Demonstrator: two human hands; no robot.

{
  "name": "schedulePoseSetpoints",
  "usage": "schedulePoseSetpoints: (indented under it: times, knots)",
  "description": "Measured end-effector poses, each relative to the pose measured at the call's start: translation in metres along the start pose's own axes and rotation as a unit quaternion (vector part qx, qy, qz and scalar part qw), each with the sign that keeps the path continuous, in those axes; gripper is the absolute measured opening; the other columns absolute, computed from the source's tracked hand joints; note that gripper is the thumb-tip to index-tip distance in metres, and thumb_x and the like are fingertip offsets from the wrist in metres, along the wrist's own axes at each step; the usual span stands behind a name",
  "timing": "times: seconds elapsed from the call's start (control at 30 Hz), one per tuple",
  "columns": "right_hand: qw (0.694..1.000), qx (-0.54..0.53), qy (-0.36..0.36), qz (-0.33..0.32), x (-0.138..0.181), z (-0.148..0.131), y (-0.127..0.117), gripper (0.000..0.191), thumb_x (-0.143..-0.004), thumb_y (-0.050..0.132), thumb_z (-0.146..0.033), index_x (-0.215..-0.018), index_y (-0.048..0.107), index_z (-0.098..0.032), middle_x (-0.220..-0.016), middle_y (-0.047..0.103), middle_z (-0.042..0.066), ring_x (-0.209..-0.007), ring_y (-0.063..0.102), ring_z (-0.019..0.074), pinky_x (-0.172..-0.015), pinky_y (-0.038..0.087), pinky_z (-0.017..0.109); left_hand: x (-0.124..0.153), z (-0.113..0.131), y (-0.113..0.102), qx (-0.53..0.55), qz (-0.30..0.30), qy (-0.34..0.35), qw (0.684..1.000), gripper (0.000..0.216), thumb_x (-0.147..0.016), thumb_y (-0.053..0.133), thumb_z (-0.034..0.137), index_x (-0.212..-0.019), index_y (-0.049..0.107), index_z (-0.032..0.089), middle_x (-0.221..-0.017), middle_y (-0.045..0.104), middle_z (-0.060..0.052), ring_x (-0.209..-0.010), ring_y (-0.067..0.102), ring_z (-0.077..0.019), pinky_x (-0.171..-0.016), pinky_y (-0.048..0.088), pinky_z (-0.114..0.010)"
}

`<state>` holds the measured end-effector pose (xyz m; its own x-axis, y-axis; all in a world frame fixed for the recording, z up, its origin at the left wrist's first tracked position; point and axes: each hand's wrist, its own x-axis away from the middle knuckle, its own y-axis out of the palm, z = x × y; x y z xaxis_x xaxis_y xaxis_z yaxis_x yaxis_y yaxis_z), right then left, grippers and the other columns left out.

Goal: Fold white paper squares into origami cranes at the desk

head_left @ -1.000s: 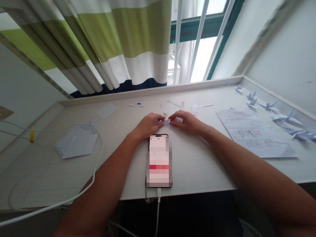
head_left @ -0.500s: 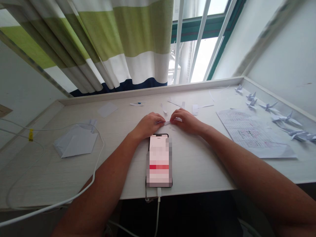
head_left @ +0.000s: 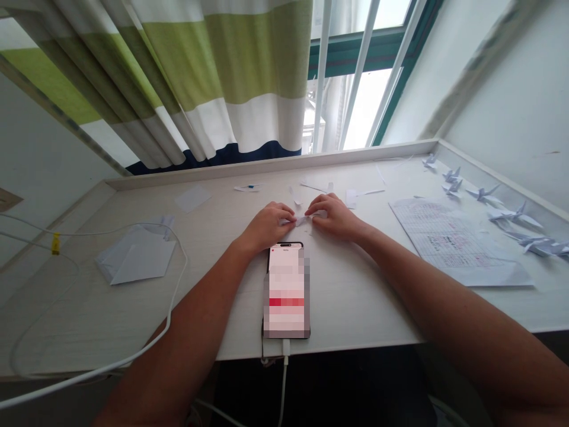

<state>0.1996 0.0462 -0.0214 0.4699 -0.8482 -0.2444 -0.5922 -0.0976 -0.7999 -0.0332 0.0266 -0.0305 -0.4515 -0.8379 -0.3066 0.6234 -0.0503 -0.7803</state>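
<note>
A small folded piece of white paper [head_left: 301, 222] lies low over the desk between my two hands. My left hand [head_left: 271, 224] pinches its left end between thumb and fingers. At the paper's right end, my right hand [head_left: 335, 216] has its thumb and index fingertip close together on the edge. The exact folds are too small to make out. Just below my left hand lies a phone [head_left: 287, 284], its screen lit and partly blurred, with a white cable plugged into its lower end.
Several paper cranes [head_left: 482, 194] line the right side of the desk [head_left: 355, 296], beside a written sheet [head_left: 448, 243]. White paper sheets [head_left: 144, 255] are stacked at left. Paper scraps [head_left: 351, 198] lie behind my hands. A white cable [head_left: 178, 284] loops across my left forearm.
My right hand has shifted slightly, its fingers spreading a little and easing back from the left hand's fingertips. More of the paper shows between them. My left hand has barely moved.
</note>
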Motion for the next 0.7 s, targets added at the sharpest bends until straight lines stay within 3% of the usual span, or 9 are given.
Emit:
schedulePoseSetpoints:
  times: [0.17, 0.33, 0.5, 0.6, 0.7]
  knots:
    - [0.999, -0.015, 0.03, -0.01, 0.0, -0.006, 0.001, 0.018, -0.09, 0.071, -0.037, -0.09, 0.082, -0.022, -0.111, 0.076, 0.011, -0.117, 0.063, 0.0351, -0.108, 0.045, 0.056, 0.0, 0.004, -0.002, 0.015, -0.001, -0.02, 1.0, 0.013, -0.09, 0.071, 0.029, -0.092, 0.082, 0.024, -0.112, 0.08, -0.006, -0.109, 0.068, -0.0262, -0.104, 0.053, -0.043]
    - [0.99, -0.124, 0.067, -0.009, -0.001, -0.009, 0.008, 0.02, -0.09, 0.072, -0.038, -0.087, 0.078, -0.02, -0.093, 0.078, 0.009, -0.09, 0.07, 0.0251, -0.088, 0.054, 0.042, 0.001, 0.004, -0.001, 0.043, 0.013, -0.053, 0.998, 0.014, -0.087, 0.072, 0.03, -0.097, 0.076, 0.023, -0.104, 0.077, -0.005, -0.103, 0.068, -0.0248, -0.097, 0.053, -0.041]
    - [0.97, -0.233, 0.061, 0.029, 0.0, -0.016, 0.007, 0.016, -0.086, 0.074, -0.033, -0.087, 0.076, -0.018, -0.093, 0.079, 0.008, -0.09, 0.072, 0.023, -0.087, 0.054, 0.038, -0.001, 0.002, 0.005, 0.179, 0.048, -0.089, 0.979, 0.042, -0.079, 0.079, 0.027, -0.118, 0.065, 0.02, -0.094, 0.071, -0.002, -0.083, 0.066, -0.0164, -0.078, 0.054, -0.031]
    - [0.962, -0.265, 0.036, 0.05, 0.001, -0.02, 0.005, 0.018, -0.086, 0.075, -0.036, -0.09, 0.077, -0.019, -0.092, 0.08, 0.007, -0.09, 0.072, 0.023, -0.087, 0.055, 0.039, -0.002, 0.006, 0.006, 0.242, 0.026, -0.102, 0.965, 0.039, -0.079, 0.081, 0.027, -0.115, 0.071, 0.018, -0.088, 0.07, -0.002, -0.073, 0.062, -0.013, -0.07, 0.052, -0.028]
    - [0.958, -0.279, 0.025, 0.067, 0.002, -0.021, 0.003, 0.02, -0.086, 0.076, -0.038, -0.091, 0.078, -0.019, -0.091, 0.08, 0.007, -0.085, 0.071, 0.0218, -0.085, 0.055, 0.039, -0.003, 0.012, 0.006, 0.323, 0.005, -0.106, 0.941, 0.034, -0.08, 0.083, 0.035, -0.107, 0.074, 0.015, -0.093, 0.074, -0.006, -0.075, 0.066, -0.0141, -0.07, 0.052, -0.028]
